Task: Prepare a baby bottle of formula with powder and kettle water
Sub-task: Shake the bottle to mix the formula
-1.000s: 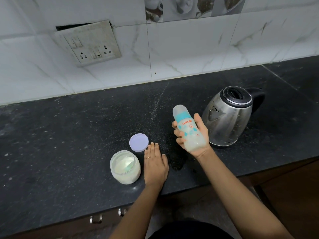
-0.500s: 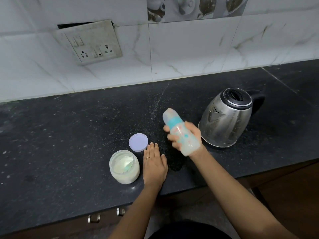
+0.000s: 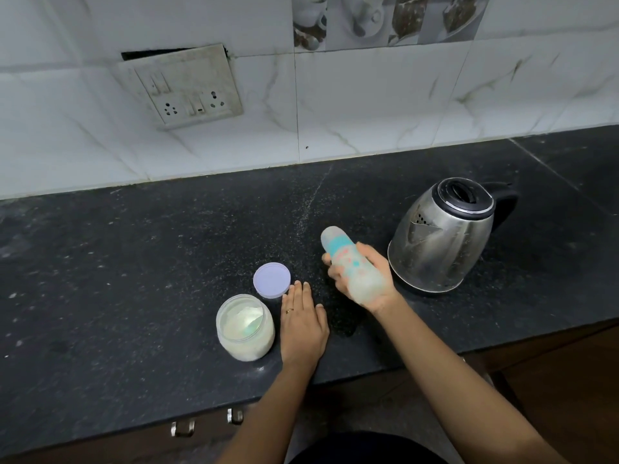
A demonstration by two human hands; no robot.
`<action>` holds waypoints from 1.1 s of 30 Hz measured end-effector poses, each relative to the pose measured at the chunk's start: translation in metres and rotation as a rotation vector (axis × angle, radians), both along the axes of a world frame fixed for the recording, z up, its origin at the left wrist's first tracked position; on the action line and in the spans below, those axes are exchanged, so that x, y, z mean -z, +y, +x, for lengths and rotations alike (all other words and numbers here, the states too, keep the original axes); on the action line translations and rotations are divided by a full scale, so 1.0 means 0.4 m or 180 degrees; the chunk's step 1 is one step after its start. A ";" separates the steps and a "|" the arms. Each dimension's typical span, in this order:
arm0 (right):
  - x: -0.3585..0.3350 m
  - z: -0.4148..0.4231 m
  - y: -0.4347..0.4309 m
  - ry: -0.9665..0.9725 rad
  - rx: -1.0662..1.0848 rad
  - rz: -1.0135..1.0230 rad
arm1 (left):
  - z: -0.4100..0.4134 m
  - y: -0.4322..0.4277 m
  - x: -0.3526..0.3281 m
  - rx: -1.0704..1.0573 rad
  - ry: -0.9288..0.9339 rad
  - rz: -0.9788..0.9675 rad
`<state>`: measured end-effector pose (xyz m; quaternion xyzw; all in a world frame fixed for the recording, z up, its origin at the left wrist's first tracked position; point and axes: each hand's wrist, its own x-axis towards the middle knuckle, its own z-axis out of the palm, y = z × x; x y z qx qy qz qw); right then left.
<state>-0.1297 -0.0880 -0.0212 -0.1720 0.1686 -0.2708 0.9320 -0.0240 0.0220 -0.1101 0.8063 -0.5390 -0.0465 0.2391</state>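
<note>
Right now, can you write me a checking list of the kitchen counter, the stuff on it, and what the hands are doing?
Surface: black speckled stone counter, pale specks scattered.
Job's things: clear plastic baby bottle with teal band, tilted, blurred, milky inside; shiny steel kettle with black lid, upright; open clear jar of pale powder; round lilac lid lying beside the jar.
Clutter: nothing seen.
Hands: right hand grips the bottle, fingers curled round it; left hand flat on the counter beside the jar.
Cables: nothing seen.
Surroundings: white marble-look wall tiles; grubby switch-and-socket plate; metal drawer handles below.
</note>
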 end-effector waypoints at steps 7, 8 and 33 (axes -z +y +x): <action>-0.022 0.008 -0.006 -0.0069 0.0343 0.0129 | -0.001 0.001 0.002 -0.0014 0.0044 0.0008; -0.026 0.005 -0.005 -0.0094 0.0196 0.0012 | -0.001 0.001 0.001 -0.0002 0.0050 -0.0001; -0.093 0.009 0.021 0.0254 0.0189 -0.0463 | 0.001 0.000 0.004 -0.0010 0.0145 0.0031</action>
